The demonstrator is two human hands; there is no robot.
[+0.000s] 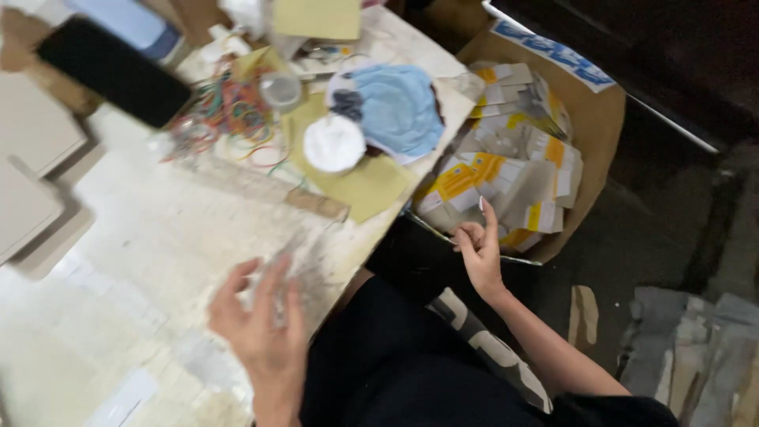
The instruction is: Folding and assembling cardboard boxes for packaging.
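Note:
My left hand (261, 324) hovers over the near edge of a worn white table (158, 229), fingers spread and empty, though motion blurs it. My right hand (480, 249) reaches down off the table's right side, fingers loosely curled, right at the rim of a brown cardboard box (597, 134). The box is full of folded grey and yellow cartons (506, 166). Nothing is visibly held in that hand.
On the table's far side lie a heap of coloured rubber bands (229, 111), a white lid (334, 144), a blue cloth (399, 107), a yellow sheet (371, 186), a wooden ruler (269, 190) and a dark phone (115, 71). Flattened cardboard (696, 340) lies on the floor at right.

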